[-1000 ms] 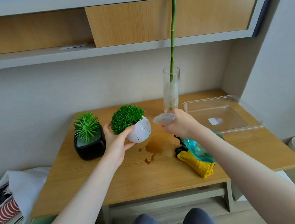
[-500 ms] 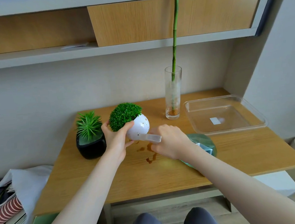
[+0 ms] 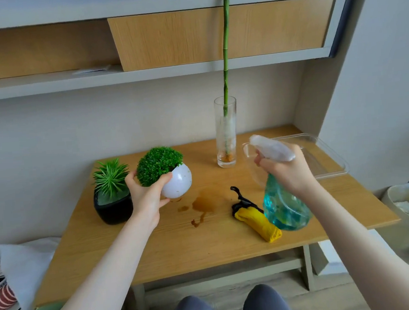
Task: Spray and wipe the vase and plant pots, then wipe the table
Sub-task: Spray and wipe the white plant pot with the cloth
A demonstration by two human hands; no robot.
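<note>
White round pot (image 3: pixel 177 184) with its green bush sits tilted in the left hand (image 3: pixel 146 196), fingers curled round it above the table (image 3: pixel 157 246), at about ten o'clock from the brown spill (image 3: pixel 202 204). The right hand (image 3: pixel 285 170) grips the teal spray bottle (image 3: pixel 284 204), nozzle toward the pot. Judging from the head view, spraying is under way; the yellow cloth (image 3: pixel 259 222) lies unused, and the glass vase (image 3: pixel 226 133), possibly misted, the black pot (image 3: pixel 113 207) and the table await wiping.
</note>
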